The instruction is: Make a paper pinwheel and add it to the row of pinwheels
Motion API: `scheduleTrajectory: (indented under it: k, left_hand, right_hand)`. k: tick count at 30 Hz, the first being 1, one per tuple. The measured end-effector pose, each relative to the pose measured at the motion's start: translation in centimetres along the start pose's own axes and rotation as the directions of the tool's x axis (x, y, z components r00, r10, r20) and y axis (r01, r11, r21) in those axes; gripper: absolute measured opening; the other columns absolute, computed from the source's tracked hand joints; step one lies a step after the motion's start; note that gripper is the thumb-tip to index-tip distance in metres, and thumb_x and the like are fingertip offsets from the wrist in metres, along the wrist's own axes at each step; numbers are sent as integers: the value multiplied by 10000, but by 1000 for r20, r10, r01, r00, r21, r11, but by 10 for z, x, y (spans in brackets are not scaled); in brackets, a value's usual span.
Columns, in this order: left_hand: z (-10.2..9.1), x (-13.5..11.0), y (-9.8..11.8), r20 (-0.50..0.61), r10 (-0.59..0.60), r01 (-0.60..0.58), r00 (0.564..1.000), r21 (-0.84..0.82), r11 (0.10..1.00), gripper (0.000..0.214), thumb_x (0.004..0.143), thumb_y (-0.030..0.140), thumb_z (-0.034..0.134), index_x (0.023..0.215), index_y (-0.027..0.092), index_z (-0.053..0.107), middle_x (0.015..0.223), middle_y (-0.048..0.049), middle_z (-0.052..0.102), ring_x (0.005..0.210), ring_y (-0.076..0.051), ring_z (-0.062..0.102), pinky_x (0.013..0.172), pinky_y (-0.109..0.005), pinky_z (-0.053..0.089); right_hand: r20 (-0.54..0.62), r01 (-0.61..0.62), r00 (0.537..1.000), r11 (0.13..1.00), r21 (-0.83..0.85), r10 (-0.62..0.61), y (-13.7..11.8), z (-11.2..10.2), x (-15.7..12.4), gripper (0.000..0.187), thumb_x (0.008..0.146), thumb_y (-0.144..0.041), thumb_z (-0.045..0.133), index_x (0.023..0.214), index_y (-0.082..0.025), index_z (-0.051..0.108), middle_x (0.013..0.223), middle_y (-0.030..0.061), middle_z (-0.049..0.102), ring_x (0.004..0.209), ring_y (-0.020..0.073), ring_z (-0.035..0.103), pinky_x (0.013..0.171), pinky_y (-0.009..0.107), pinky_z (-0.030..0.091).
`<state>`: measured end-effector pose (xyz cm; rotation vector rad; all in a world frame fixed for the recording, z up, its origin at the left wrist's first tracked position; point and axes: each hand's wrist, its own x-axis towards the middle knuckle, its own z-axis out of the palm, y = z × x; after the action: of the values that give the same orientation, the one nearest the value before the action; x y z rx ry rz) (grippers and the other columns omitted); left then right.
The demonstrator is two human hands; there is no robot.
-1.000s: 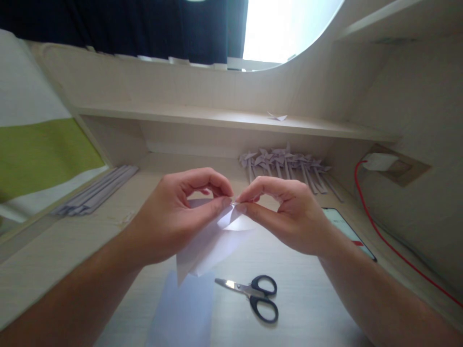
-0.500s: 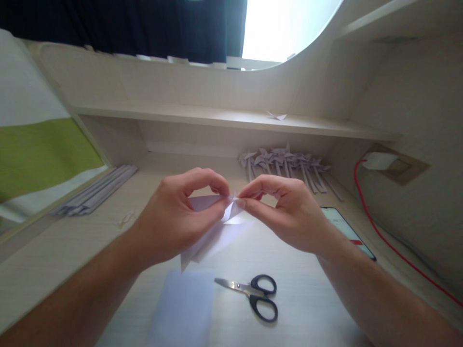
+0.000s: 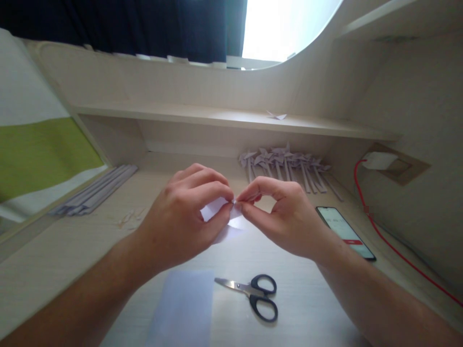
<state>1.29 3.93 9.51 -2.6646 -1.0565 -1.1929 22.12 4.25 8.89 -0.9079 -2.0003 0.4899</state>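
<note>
My left hand (image 3: 181, 217) and my right hand (image 3: 285, 217) meet above the desk, both pinching a small folded piece of white paper (image 3: 231, 224) between thumb and fingertips. Most of the paper is hidden behind my left hand. Below the hands a flat white sheet (image 3: 184, 306) lies on the desk, and black-handled scissors (image 3: 253, 291) lie just right of it, blades shut and pointing left.
Several folded paper pinwheels on sticks (image 3: 285, 166) lie at the back of the desk. A stack of paper strips (image 3: 96, 190) lies at the left. A phone (image 3: 345, 231) rests at the right beside a red cable (image 3: 390, 241). A shelf (image 3: 224, 118) runs above.
The paper has been folded up smaller and drawn in behind my left hand, whose fingers have curled further over it. My hands have stayed in the same place.
</note>
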Motion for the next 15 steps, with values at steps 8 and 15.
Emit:
scheduleTrajectory:
  k: [8, 15]
  left_hand:
    - [1, 0, 1, -30, 47, -42, 998, 148, 988, 109, 909, 180, 663, 867, 176, 764, 884, -81, 714, 869, -243, 602, 803, -408, 491]
    - [-2, 0, -3, -52, -64, 67, 997, 43, 997, 42, 886, 230, 700, 880, 211, 737, 929, -62, 694, 902, -232, 631, 833, -387, 509]
  right_hand:
    - [91, -69, 994, 995, 69, 63, 3, -1, 1, 160, 898, -146, 693, 1037, -189, 761, 879, 17, 790, 822, 161, 728, 755, 287, 566]
    - [46, -57, 998, 994, 97, 53, 5, -1, 3, 78, 881, -136, 706, 918, -175, 763, 834, 14, 781, 773, 146, 708, 739, 267, 564]
